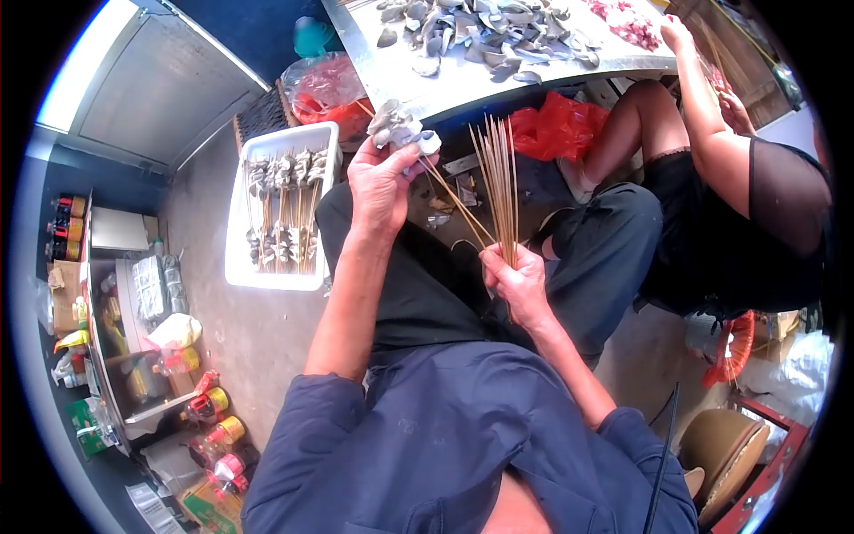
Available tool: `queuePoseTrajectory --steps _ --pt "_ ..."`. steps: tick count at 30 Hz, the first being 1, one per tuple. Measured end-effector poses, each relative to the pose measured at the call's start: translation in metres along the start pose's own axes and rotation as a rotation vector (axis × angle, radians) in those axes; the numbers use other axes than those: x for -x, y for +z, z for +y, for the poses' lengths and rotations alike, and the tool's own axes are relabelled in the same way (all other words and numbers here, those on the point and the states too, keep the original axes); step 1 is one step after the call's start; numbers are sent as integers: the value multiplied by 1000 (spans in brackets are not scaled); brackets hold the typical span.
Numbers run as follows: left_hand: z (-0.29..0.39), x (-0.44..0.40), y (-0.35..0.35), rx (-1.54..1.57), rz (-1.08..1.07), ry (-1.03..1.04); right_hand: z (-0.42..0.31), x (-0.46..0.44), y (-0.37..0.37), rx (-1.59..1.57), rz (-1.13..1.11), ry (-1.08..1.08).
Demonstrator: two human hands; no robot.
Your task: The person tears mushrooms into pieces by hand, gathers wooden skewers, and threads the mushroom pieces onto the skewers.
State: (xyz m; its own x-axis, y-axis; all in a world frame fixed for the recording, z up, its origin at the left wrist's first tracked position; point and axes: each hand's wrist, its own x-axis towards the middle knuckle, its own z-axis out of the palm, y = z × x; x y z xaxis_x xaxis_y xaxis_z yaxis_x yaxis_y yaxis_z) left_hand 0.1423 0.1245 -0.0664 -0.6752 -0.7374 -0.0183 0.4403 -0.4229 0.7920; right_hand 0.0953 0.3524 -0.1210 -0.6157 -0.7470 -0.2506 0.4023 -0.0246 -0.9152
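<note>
My left hand (381,182) is closed on grey-white food pieces (391,126), possibly meat, threaded on a skewer whose tip sticks out at the upper left. Thin sticks (458,206) run from these pieces down to my right hand (519,280). That hand is wrapped round a fanned bundle of bamboo skewers (500,182), points upward. Beyond both hands, a metal table (382,67) bears a heap of similar loose grey pieces (485,36). To the left, a white tray (274,279) holds rows of filled skewers (283,209).
Another person's arm (716,125) reaches over the table's right end, near pink meat pieces (627,22). A red plastic bag (559,125) lies under the table. Shelving with bottles (209,405) lines the left side. A round brown stool (725,458) stands lower right.
</note>
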Motion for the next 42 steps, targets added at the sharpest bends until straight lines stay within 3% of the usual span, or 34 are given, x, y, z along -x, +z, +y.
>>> queuePoseTrajectory --steps 5,10,13,20,42 --pt "0 4 7 -16 -2 54 1 0 -1 -9 3 6" --pt "-3 3 3 -256 -100 243 -5 0 1 48 22 50" --pt "-4 7 3 -339 -155 241 -9 1 3 77 29 66" --pt "3 2 -1 -70 21 133 -2 2 -2 6 18 51" --pt "-3 1 -1 -29 20 102 0 2 0 -3 12 78"
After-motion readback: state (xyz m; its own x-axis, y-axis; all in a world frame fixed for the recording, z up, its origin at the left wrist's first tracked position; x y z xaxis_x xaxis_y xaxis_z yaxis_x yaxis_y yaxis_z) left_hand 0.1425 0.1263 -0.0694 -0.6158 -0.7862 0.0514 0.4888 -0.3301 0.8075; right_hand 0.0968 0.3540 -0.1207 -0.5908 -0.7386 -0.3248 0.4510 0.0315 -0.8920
